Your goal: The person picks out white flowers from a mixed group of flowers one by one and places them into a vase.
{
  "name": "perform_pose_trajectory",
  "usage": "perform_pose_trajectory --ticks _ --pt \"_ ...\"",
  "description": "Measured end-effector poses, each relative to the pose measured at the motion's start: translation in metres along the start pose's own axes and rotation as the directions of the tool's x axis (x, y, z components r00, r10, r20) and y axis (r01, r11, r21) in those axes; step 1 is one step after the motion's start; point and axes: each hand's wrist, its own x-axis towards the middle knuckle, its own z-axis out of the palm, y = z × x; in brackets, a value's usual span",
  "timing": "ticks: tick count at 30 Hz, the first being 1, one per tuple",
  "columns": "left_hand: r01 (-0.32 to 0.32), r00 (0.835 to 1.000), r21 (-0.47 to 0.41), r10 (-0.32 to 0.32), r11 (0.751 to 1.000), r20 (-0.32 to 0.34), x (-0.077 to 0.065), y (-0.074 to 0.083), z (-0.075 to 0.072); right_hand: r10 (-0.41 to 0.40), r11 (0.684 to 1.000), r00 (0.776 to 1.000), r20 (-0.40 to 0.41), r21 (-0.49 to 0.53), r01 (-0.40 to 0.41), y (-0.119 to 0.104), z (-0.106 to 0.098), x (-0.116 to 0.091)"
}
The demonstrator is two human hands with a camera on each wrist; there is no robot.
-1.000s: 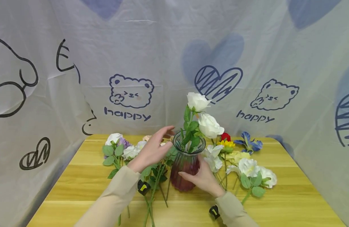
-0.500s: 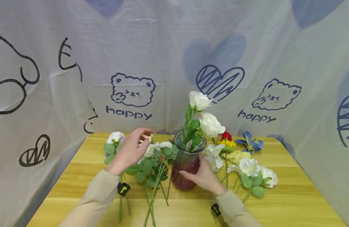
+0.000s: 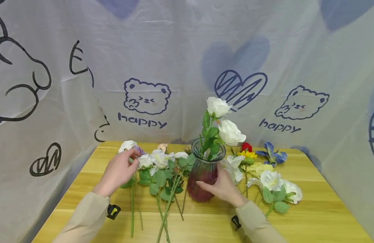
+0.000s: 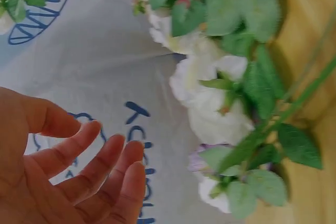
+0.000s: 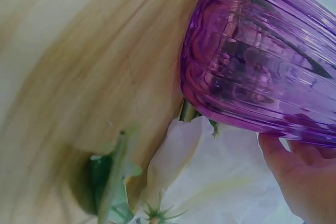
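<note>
A person's right hand (image 3: 224, 189) is gripping a tinted glass vase (image 3: 202, 172), thumb across its front, near the middle of the bench (image 3: 80, 184), two white roses (image 3: 231, 132) rising from its mouth. The left hand (image 3: 118, 172), fingers loosely bent and holding nothing, is hovering well apart, beside a purple flower (image 3: 139, 150). To my eye, good work would mean pinching one stem (image 3: 132, 206) at a time, clear of neighbouring leaves (image 3: 160, 178), while bracing the glass.
</note>
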Motion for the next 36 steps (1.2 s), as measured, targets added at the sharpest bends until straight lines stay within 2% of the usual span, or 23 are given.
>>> perform_pose_trajectory --ticks 5,10,13,17,19,22,25,28,30,33,36 --pt "0.054 0.992 -0.029 -0.050 0.998 0.119 -0.010 -0.006 0.012 -0.014 1.000 1.000 -0.001 0.010 0.014 0.005 0.000 0.000" --pt "0.082 0.955 -0.055 -0.063 0.995 0.290 -0.019 -0.003 0.027 -0.001 1.000 1.000 -0.006 0.010 0.001 0.024 0.003 0.002" --pt "0.087 0.917 -0.089 -0.045 0.992 0.396 -0.025 0.000 0.037 0.024 1.000 1.000 0.003 0.007 -0.024 0.035 0.004 0.003" --pt "0.098 0.842 -0.205 0.029 0.974 0.539 -0.033 0.003 0.047 0.041 0.999 0.999 0.004 0.022 -0.041 0.039 0.004 0.004" --pt "0.103 0.806 -0.256 0.070 0.961 0.587 -0.035 0.003 0.051 0.049 0.999 0.999 0.002 0.020 -0.049 0.040 0.004 0.003" --pt "0.100 0.781 -0.259 0.085 0.961 0.618 -0.038 0.004 0.058 0.059 0.998 0.998 -0.002 0.017 -0.059 0.040 0.004 0.003" --pt "0.106 0.771 -0.229 0.065 0.968 0.633 -0.041 0.005 0.066 0.067 0.998 0.998 -0.004 0.017 -0.066 0.039 0.004 0.003" --pt "0.137 0.757 -0.210 0.034 0.968 0.652 -0.045 0.005 0.072 0.077 0.997 0.997 -0.002 0.020 -0.077 0.038 0.005 0.003" --pt "0.149 0.758 -0.207 0.023 0.967 0.652 -0.046 0.005 0.076 0.084 0.996 0.996 0.000 0.018 -0.084 0.037 0.005 0.003" --pt "0.146 0.773 -0.219 0.027 0.965 0.634 -0.046 0.004 0.081 0.087 0.996 0.996 -0.002 0.012 -0.087 0.037 0.006 0.003" --pt "0.106 0.809 -0.249 0.062 0.963 0.585 -0.045 0.002 0.084 0.074 0.997 0.997 -0.010 0.018 -0.074 0.038 0.006 0.004"
